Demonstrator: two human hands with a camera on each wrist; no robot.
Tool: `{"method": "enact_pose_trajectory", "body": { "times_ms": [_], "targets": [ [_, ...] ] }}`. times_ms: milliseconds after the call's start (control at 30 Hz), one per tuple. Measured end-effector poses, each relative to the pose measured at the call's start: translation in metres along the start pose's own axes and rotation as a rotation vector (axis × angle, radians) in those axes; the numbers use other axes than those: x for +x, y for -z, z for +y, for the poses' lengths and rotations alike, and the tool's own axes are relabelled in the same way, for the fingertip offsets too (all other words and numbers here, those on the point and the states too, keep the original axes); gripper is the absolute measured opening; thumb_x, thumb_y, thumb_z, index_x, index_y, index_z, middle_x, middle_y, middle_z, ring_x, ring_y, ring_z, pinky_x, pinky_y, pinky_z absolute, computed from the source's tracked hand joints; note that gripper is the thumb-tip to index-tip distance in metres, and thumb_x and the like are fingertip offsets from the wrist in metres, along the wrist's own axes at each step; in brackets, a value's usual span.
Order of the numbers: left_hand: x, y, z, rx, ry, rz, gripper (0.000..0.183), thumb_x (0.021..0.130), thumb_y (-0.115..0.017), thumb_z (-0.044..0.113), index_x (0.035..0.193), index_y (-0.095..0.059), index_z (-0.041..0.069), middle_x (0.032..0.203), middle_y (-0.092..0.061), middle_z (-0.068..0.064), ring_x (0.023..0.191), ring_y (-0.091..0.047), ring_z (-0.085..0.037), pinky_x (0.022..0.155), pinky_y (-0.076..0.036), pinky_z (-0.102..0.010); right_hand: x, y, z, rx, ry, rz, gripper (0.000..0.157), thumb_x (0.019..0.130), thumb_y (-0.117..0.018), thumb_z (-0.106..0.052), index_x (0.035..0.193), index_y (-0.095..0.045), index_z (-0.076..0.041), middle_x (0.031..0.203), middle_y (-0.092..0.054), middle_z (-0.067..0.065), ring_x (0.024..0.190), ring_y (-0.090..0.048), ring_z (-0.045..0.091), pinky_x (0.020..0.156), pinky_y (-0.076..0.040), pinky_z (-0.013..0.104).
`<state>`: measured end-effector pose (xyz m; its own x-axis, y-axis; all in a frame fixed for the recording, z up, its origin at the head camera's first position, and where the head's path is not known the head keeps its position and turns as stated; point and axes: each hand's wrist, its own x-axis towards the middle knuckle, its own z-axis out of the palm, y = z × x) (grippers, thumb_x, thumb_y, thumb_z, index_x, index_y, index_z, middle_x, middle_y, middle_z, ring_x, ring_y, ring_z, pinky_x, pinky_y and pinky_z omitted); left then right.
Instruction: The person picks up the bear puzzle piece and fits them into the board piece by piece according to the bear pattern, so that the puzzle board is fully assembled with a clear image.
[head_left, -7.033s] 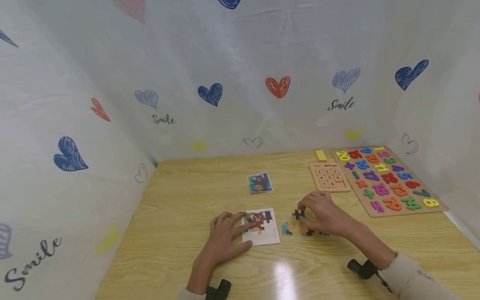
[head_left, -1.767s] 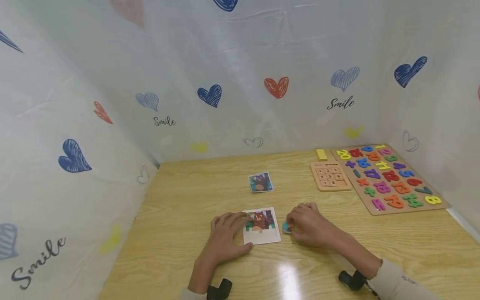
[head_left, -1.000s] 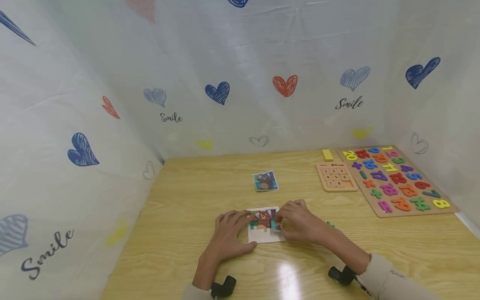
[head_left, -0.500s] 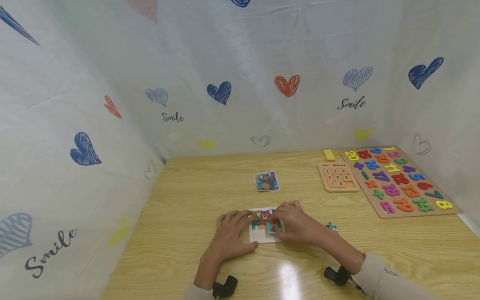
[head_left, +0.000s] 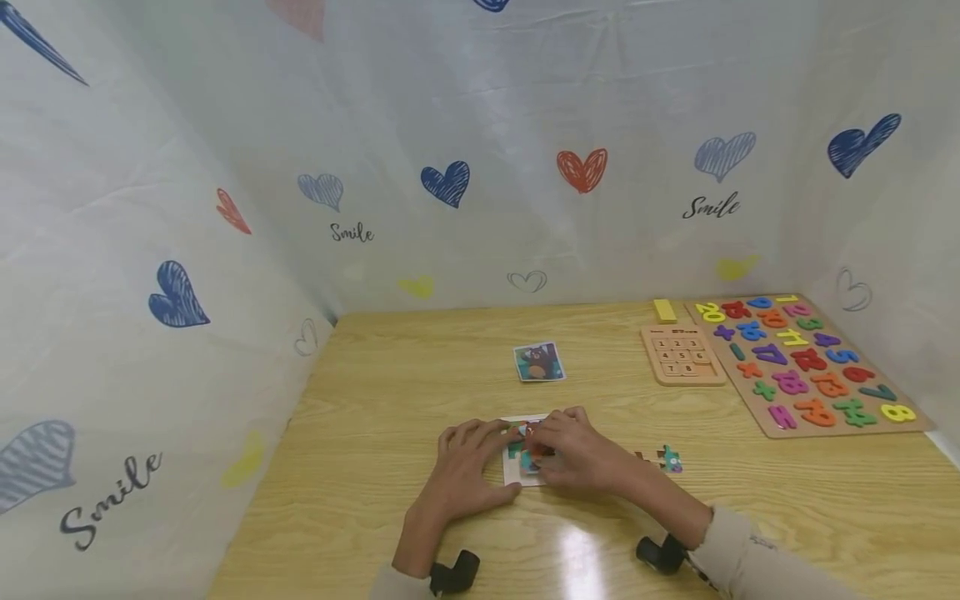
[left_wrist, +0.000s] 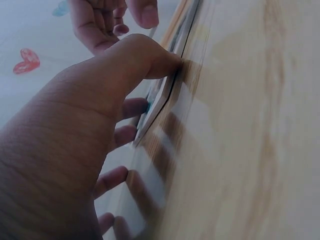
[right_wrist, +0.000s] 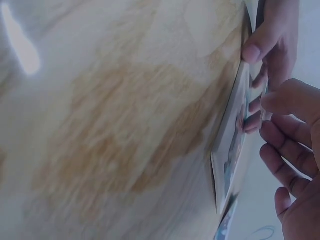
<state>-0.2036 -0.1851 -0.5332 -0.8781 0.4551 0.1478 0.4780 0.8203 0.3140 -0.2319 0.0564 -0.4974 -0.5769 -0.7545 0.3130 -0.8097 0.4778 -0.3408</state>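
A small white tray puzzle (head_left: 512,477) with a bear picture lies on the table, its upper part filled with pieces. My left hand (head_left: 467,467) is spread along the puzzle's left side. In the left wrist view, the thumb touches the near edge of the tray (left_wrist: 161,97) and two fingertips are at its side. My right hand (head_left: 583,454) is over the tray's right half, pinching a teal-and-orange puzzle piece (head_left: 529,463) between thumb and forefinger. Edge-on in the right wrist view, that thin piece (right_wrist: 265,107) is held just above the tray (right_wrist: 233,117).
Right of the right hand lie a teal puzzle piece (head_left: 672,459) and a brown one (head_left: 642,456), partly hidden. Behind the tray is a bear picture card (head_left: 538,362). A wooden number slide puzzle (head_left: 693,379), a yellow block (head_left: 664,311) and a colourful number board (head_left: 761,408) stand back right.
Over these seconds more pieces have come into the tray. My right hand has moved left from the loose pieces onto the tray, carrying a piece. The left hand has stayed at the tray.
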Motion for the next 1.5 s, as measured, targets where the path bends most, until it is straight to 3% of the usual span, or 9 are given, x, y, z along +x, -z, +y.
{"method": "enact_pose_trajectory", "body": {
  "times_ms": [567,867,1000,1500],
  "targets": [
    [0.0,-0.002,0.002,-0.011,-0.006,-0.007,0.072,0.085,-0.061,0.062,0.15,-0.047,0.034,0.154,-0.04,0.01,0.137,-0.034,-0.026,0.108,-0.022,-0.061,0.005,-0.008,-0.002,-0.022,0.007,-0.044,0.017,0.081,-0.078,-0.015,0.095,-0.068,-0.018,0.097,-0.063,-0.009,0.094,-0.053,0.012,0.087,-0.034,0.042],
    [0.001,-0.002,0.001,0.002,-0.008,-0.005,0.071,0.085,-0.06,0.061,0.15,-0.046,0.035,0.153,-0.04,0.01,0.137,-0.033,-0.025,0.108,-0.023,-0.06,0.005,-0.013,0.0,-0.03,0.022,-0.06,0.02,0.082,-0.079,-0.019,0.099,-0.068,-0.019,0.105,-0.063,-0.008,0.103,-0.056,0.016,0.089,-0.034,0.043],
    [0.0,-0.001,0.002,-0.004,-0.014,0.002,0.072,0.085,-0.06,0.061,0.15,-0.046,0.034,0.153,-0.04,0.01,0.137,-0.033,-0.026,0.108,-0.023,-0.061,0.005,-0.014,-0.001,-0.054,0.048,-0.061,0.018,0.084,-0.079,-0.022,0.1,-0.072,-0.019,0.109,-0.065,-0.006,0.11,-0.057,0.019,0.09,-0.035,0.043],
    [-0.001,0.0,0.0,0.001,-0.024,0.029,0.071,0.085,-0.062,0.059,0.149,-0.049,0.031,0.151,-0.043,0.008,0.135,-0.036,-0.026,0.105,-0.026,-0.061,0.009,-0.011,0.0,-0.15,0.187,-0.042,0.01,0.089,-0.075,-0.019,0.098,-0.079,-0.021,0.105,-0.066,-0.007,0.105,-0.054,0.016,0.087,-0.036,0.046]
  ]
}}
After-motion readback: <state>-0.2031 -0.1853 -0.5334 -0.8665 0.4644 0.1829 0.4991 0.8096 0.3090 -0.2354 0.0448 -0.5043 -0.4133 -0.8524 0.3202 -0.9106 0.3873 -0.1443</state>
